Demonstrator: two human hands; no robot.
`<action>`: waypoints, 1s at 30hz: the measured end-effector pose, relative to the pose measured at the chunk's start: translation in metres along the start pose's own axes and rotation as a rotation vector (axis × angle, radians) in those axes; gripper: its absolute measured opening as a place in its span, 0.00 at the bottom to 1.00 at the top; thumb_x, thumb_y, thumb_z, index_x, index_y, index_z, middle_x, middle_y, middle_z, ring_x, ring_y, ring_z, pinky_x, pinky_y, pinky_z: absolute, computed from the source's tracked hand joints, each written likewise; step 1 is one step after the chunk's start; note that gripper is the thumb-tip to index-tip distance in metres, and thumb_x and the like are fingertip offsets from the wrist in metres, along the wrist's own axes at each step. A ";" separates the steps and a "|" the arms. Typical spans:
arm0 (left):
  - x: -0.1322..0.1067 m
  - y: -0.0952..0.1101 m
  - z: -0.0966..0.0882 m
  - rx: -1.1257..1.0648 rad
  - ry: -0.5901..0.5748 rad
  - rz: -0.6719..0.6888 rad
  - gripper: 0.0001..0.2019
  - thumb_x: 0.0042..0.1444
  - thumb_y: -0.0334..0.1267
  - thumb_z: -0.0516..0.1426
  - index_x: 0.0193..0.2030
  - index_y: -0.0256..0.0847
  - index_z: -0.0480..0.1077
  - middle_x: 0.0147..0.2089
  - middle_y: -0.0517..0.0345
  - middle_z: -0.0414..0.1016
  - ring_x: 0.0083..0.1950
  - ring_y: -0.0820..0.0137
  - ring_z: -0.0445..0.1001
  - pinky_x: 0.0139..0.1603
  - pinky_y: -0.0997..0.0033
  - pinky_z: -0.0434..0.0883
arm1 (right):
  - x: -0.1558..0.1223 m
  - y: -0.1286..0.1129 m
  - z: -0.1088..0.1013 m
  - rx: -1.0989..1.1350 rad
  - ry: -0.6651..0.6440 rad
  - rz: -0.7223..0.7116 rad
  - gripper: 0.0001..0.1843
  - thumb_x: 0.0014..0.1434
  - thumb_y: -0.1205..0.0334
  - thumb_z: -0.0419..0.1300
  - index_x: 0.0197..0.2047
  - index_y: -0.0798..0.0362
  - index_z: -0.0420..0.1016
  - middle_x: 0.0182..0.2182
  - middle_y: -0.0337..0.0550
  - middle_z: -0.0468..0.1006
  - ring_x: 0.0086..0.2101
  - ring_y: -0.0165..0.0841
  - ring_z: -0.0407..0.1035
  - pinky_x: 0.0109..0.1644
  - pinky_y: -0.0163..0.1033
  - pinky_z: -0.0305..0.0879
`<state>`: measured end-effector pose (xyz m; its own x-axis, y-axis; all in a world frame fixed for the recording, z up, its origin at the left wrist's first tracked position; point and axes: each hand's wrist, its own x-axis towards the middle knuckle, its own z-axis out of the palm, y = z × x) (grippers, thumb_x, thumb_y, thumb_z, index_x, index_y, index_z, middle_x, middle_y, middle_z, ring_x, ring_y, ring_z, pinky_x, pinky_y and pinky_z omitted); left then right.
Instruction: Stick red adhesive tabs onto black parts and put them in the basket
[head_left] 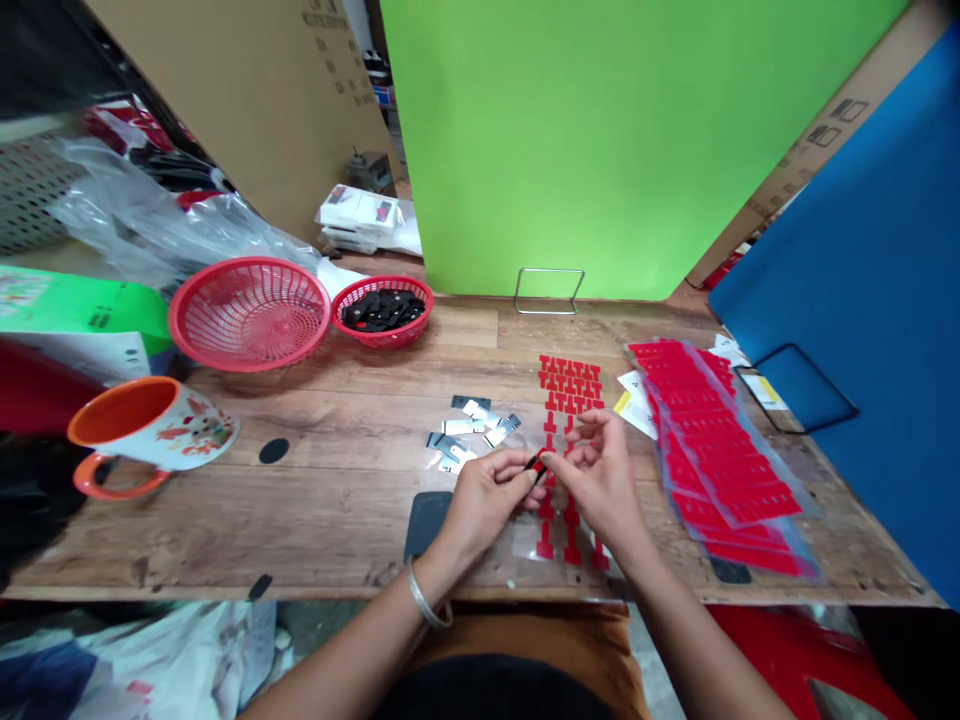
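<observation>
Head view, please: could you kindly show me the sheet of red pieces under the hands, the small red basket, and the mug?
Sheet of red pieces (pixel 570 383): head view, its upper rows.
Small red basket (pixel 383 340): head view, front wall.
Mug (pixel 196 430): head view, printed side.

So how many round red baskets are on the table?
2. The bigger basket is behind the orange-and-white mug; the smaller basket is just to its right, with black pieces inside. I can't see any others.

Mug (pixel 180 425) left of strips (pixel 463 427); sheets (pixel 720 440) right
</observation>
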<state>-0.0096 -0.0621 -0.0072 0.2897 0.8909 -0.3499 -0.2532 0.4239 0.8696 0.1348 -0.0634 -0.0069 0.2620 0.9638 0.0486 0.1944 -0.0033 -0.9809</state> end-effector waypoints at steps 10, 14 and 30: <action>-0.008 -0.004 -0.012 0.017 -0.054 -0.019 0.16 0.44 0.45 0.65 0.33 0.32 0.74 0.26 0.53 0.75 0.25 0.73 0.72 0.28 0.76 0.69 | -0.016 0.007 0.006 -0.057 -0.272 0.048 0.18 0.56 0.48 0.58 0.25 0.53 0.70 0.20 0.39 0.71 0.24 0.32 0.64 0.27 0.35 0.60; -0.008 -0.009 -0.018 0.049 -0.007 -0.029 0.16 0.44 0.46 0.64 0.30 0.32 0.73 0.25 0.53 0.75 0.22 0.74 0.70 0.25 0.75 0.68 | -0.017 0.015 0.021 -0.038 -0.257 0.074 0.21 0.56 0.45 0.57 0.21 0.52 0.66 0.17 0.36 0.66 0.21 0.31 0.60 0.24 0.34 0.56; 0.109 0.139 -0.157 0.459 0.561 0.522 0.10 0.52 0.33 0.59 0.41 0.32 0.73 0.37 0.46 0.78 0.37 0.67 0.77 0.42 0.66 0.72 | 0.006 0.074 0.005 -0.292 -0.117 0.012 0.27 0.51 0.37 0.56 0.35 0.55 0.77 0.31 0.43 0.80 0.32 0.36 0.73 0.35 0.33 0.68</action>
<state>-0.1583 0.1192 0.0210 -0.2836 0.9520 0.1150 0.2029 -0.0577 0.9775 0.1459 -0.0565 -0.0801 0.1588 0.9873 -0.0010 0.4600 -0.0749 -0.8848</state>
